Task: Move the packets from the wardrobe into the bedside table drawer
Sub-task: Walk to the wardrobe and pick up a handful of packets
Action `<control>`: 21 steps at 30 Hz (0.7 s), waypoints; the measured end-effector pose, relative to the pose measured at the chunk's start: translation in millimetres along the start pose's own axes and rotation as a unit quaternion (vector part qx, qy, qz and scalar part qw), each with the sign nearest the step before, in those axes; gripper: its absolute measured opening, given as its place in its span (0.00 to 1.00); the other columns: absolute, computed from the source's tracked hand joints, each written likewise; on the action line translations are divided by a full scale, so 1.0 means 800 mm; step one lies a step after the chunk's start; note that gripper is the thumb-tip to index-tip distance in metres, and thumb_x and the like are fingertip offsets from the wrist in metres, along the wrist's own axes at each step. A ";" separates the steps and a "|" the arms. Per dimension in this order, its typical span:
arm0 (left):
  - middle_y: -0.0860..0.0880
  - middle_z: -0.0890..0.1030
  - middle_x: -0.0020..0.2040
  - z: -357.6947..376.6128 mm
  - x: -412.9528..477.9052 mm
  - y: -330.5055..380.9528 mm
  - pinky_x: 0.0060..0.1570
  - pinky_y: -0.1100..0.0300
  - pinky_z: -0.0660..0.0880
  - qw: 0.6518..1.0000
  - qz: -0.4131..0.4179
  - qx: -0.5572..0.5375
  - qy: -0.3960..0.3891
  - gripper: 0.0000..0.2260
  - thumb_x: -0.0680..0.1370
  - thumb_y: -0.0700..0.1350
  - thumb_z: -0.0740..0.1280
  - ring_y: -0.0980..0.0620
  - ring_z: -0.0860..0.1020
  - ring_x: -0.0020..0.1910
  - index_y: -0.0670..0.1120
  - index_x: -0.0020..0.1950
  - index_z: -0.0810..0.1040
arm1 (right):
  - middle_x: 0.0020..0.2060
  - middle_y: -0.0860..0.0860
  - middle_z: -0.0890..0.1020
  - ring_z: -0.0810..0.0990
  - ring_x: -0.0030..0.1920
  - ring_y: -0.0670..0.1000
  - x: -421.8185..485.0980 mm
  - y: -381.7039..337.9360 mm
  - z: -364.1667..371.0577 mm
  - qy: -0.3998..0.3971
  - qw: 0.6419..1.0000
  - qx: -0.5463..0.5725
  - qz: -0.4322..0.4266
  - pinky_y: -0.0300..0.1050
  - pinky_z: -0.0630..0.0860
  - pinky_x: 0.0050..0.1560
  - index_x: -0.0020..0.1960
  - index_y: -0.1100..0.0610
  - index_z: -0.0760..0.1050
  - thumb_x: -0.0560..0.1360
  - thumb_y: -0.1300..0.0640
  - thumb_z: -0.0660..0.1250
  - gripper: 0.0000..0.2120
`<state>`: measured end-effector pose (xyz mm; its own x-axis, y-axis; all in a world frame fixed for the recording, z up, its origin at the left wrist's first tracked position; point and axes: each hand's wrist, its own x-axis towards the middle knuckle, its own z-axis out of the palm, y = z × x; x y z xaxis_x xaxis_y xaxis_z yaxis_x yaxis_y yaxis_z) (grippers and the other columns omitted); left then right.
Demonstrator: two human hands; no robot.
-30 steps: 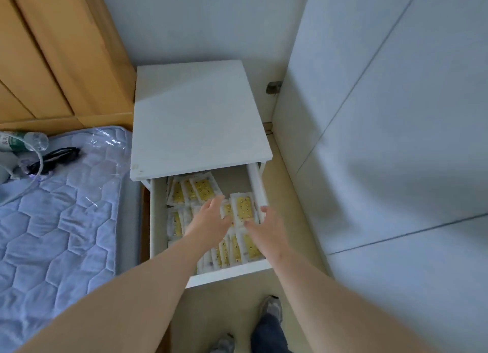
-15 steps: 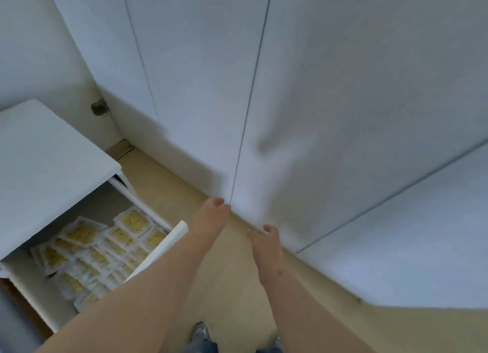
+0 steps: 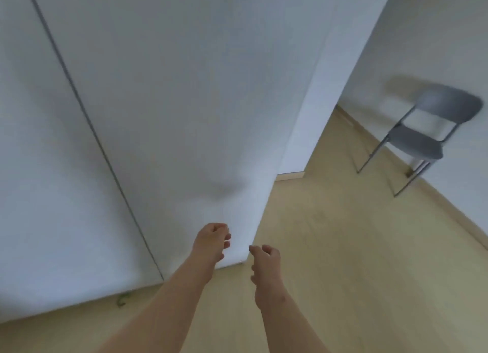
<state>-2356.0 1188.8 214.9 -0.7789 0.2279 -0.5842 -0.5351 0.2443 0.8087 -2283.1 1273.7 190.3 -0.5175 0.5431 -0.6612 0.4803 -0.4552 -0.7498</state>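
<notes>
Both arms were stretched out in front of the white wardrobe [image 3: 163, 101], doors closed, with a thin dark seam [image 3: 87, 120] running down between two panels. The left hand [image 3: 212, 240] sat low in front of the right-hand panel, near its outer corner. Its grip was loose, fingers lightly curled, nothing in it. The right hand [image 3: 265, 263] was just beside it over the pale wood floor [image 3: 343, 247], same deal: relaxed grip, holding nothing. Couldn't tell if either hand touched the door. No packets showed in this shot, so no idea where they sat. Off to the right a grey chair [image 3: 425, 138] stood by the white wall [image 3: 435, 35], well apart from the hands. Some small greenish thing [image 3: 122, 298] lay on the floor at the wardrobe's base — too blurry to name.
</notes>
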 end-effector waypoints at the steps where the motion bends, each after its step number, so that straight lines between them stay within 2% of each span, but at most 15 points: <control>1: 0.49 0.79 0.47 0.038 -0.001 0.008 0.45 0.58 0.71 1.000 -0.003 0.005 -0.024 0.04 0.80 0.43 0.60 0.50 0.77 0.47 0.48 0.50 0.75 | 0.53 0.52 0.71 0.69 0.50 0.52 0.012 -0.010 -0.032 0.023 1.000 0.018 -0.003 0.45 0.68 0.49 0.67 0.56 0.64 0.76 0.57 0.63 0.21; 4: 0.49 0.78 0.45 0.146 -0.007 0.033 0.48 0.56 0.71 0.995 -0.005 0.018 -0.098 0.04 0.80 0.43 0.61 0.50 0.77 0.47 0.48 0.48 0.74 | 0.50 0.52 0.73 0.72 0.48 0.52 0.041 -0.045 -0.125 0.097 0.993 0.068 -0.024 0.46 0.69 0.47 0.65 0.57 0.67 0.76 0.57 0.64 0.19; 7: 0.48 0.78 0.46 0.241 -0.008 0.052 0.52 0.53 0.71 0.988 0.013 0.053 -0.143 0.04 0.80 0.43 0.61 0.49 0.77 0.46 0.47 0.50 0.75 | 0.53 0.53 0.76 0.74 0.52 0.54 0.060 -0.069 -0.204 0.156 0.980 0.123 -0.019 0.49 0.71 0.53 0.63 0.57 0.69 0.76 0.57 0.65 0.17; 9: 0.47 0.79 0.45 0.299 -0.004 0.058 0.51 0.53 0.72 0.983 0.022 0.073 -0.168 0.04 0.80 0.43 0.62 0.49 0.78 0.45 0.47 0.50 0.75 | 0.55 0.54 0.76 0.75 0.56 0.55 0.070 -0.076 -0.251 0.187 0.969 0.162 -0.013 0.51 0.71 0.58 0.63 0.56 0.69 0.76 0.57 0.64 0.16; 11: 0.47 0.80 0.46 0.356 0.001 0.061 0.48 0.54 0.72 0.975 0.010 0.087 -0.202 0.04 0.79 0.44 0.63 0.48 0.78 0.46 0.46 0.50 0.76 | 0.55 0.53 0.76 0.75 0.57 0.55 0.081 -0.081 -0.295 0.217 0.956 0.198 -0.008 0.50 0.71 0.58 0.62 0.57 0.69 0.76 0.57 0.64 0.16; 15: 0.46 0.81 0.48 0.475 0.015 0.079 0.47 0.54 0.72 0.960 -0.016 0.124 -0.251 0.04 0.79 0.44 0.62 0.47 0.79 0.47 0.46 0.50 0.76 | 0.45 0.49 0.76 0.75 0.52 0.54 0.123 -0.105 -0.386 0.279 0.922 0.267 -0.007 0.48 0.71 0.53 0.62 0.59 0.71 0.75 0.57 0.65 0.15; 19: 0.47 0.80 0.46 0.614 0.029 0.110 0.45 0.56 0.72 0.935 -0.002 0.154 -0.320 0.04 0.80 0.44 0.62 0.49 0.79 0.44 0.48 0.47 0.75 | 0.40 0.50 0.74 0.72 0.37 0.49 0.174 -0.162 -0.484 0.323 0.893 0.311 -0.025 0.42 0.68 0.37 0.60 0.59 0.71 0.77 0.58 0.64 0.13; 21: 0.47 0.80 0.46 0.669 0.032 0.125 0.45 0.56 0.72 0.923 0.004 0.170 -0.346 0.04 0.80 0.44 0.62 0.50 0.78 0.43 0.48 0.46 0.75 | 0.41 0.50 0.74 0.71 0.36 0.49 0.191 -0.190 -0.524 0.338 0.883 0.325 -0.027 0.42 0.67 0.35 0.60 0.59 0.70 0.77 0.59 0.63 0.13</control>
<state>-2253.9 1723.6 244.1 -0.3249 0.7488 -0.5777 -0.3060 0.4947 0.8134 -2138.7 1721.4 213.7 0.1202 0.7729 -0.6230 -0.1536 -0.6055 -0.7809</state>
